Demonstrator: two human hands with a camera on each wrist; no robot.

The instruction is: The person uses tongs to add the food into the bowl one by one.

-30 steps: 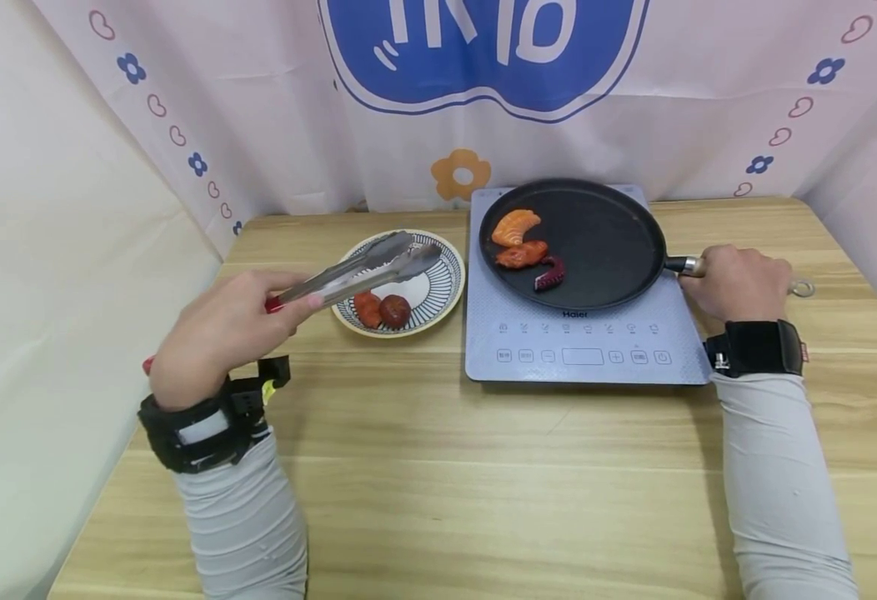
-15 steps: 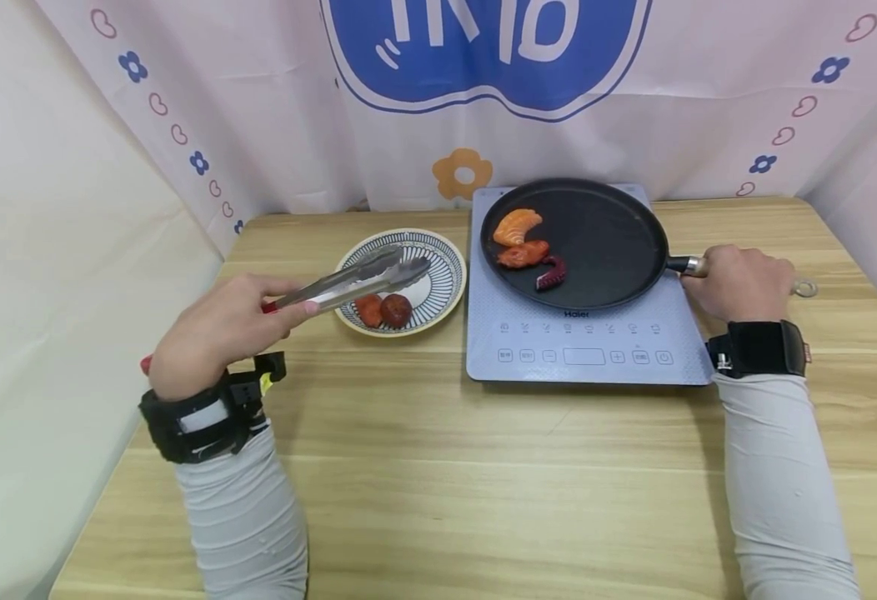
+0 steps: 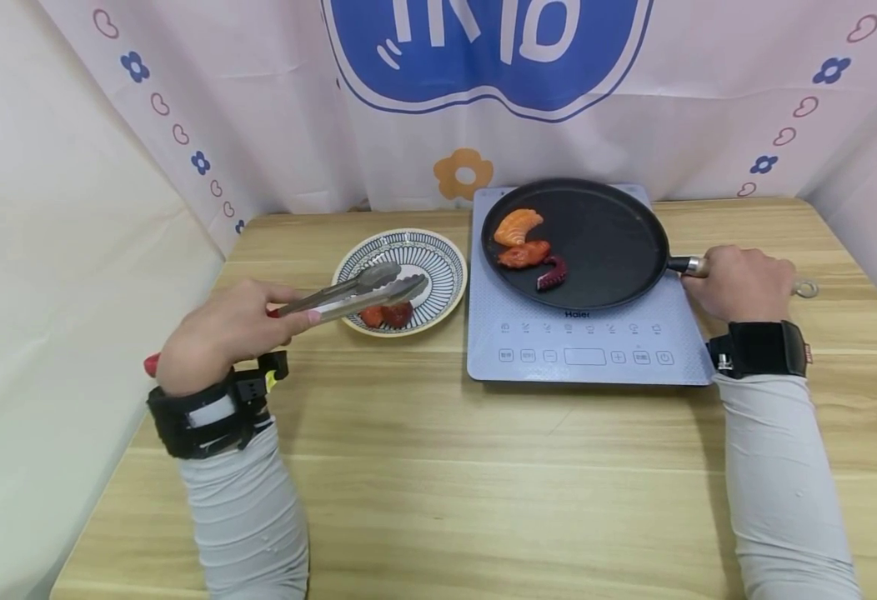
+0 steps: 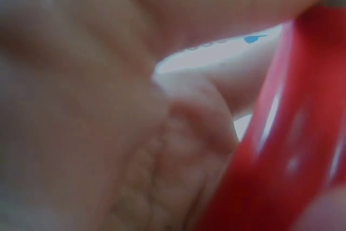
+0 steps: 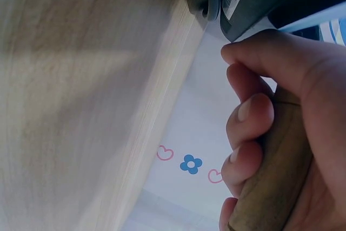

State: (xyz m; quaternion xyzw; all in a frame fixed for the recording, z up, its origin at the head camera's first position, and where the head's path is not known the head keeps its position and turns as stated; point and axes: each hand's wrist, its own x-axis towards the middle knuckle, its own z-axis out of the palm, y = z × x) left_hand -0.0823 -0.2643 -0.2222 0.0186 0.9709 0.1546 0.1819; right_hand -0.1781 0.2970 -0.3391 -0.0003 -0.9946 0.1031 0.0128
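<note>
My left hand (image 3: 232, 329) grips metal tongs (image 3: 363, 302), whose red handle (image 4: 292, 117) fills the right side of the left wrist view. The tong heads are parted and hang low over a patterned plate (image 3: 448, 275). Just under them lie a dark red round piece of food (image 3: 399, 315) and an orange-red piece (image 3: 372, 317), both partly covered by the tongs. My right hand (image 3: 742, 283) holds a flat black frying pan (image 3: 603, 242) by its wooden handle (image 5: 278, 160). On the pan's left side are an orange salmon-like slice (image 3: 517, 226), a reddish wing-shaped piece (image 3: 524, 254) and a purple octopus tentacle (image 3: 552, 273).
The pan sits on a light induction cooktop (image 3: 581, 337) with a touch panel along its front. A wooden table (image 3: 513, 483) carries everything. Behind it hangs a printed curtain (image 3: 378, 158), close to the cooktop and plate; a pale cloth wall (image 3: 56, 250) stands at left.
The tongs have come down toward the plate, and their heads now overlap the two food pieces more. The right hand and the pan have stayed put.
</note>
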